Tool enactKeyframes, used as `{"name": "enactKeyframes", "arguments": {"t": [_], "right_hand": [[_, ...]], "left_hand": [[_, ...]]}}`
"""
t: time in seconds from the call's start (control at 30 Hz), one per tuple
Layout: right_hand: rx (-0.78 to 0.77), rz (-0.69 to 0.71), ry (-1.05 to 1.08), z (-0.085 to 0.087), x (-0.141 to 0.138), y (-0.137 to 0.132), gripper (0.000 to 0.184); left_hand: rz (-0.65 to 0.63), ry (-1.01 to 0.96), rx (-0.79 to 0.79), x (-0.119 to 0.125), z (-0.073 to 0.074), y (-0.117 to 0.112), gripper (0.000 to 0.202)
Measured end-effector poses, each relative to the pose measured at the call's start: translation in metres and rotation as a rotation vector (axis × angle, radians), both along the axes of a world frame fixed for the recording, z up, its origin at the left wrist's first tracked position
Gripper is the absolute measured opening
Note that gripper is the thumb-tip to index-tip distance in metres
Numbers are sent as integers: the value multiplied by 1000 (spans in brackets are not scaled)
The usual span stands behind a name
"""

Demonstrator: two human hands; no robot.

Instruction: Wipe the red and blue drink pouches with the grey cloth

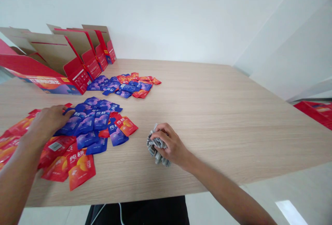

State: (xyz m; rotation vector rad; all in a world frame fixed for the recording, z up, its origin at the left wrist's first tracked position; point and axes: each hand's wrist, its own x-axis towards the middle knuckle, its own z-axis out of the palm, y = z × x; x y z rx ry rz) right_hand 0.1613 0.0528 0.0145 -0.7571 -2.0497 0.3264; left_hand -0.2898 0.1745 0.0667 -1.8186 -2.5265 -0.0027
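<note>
My left hand [50, 123] reaches over the left end of a pile of blue pouches [85, 121]. Its thumb and index finger close on the edge of one blue pouch; the other fingers are partly hidden. Larger red pouches [81, 169] with orange fruit pictures lie under and around that hand. A small red pouch [126, 125] sits at the pile's right edge. Right of the pile, my right hand [168, 145] grips a crumpled grey striped cloth [157, 145], pressed against the wooden table [207, 114].
Red cardboard boxes [88, 61] with raised flaps stand in a row at the back left. In front of them lies a second heap of small blue and red pouches [129, 85]. A white wall [181, 17] rises behind the table. Something red [315, 112] shows beyond the right edge.
</note>
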Motion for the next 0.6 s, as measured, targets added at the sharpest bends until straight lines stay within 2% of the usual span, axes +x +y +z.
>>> {"name": "enactKeyframes", "arguments": {"t": [0.13,0.27,0.37,0.43,0.53,0.6], "right_hand": [[-7,-13,10,1,0,0,25],[-18,-22,5,1,0,1,25],[-43,-31,-6,-1,1,4,27],[-65,-44,-10,-2,2,8,29],[-89,-65,-4,-5,4,15,31],[-100,-84,2,-6,5,19,32]], "left_hand": [[40,134,-133,-5,2,-2,65],[66,178,-166,23,21,-1,60],[-38,181,-133,63,34,17,58],[-177,144,-123,97,34,38,56],[-422,64,-112,155,16,76,45],[-506,30,-91,193,-3,97,45]]}}
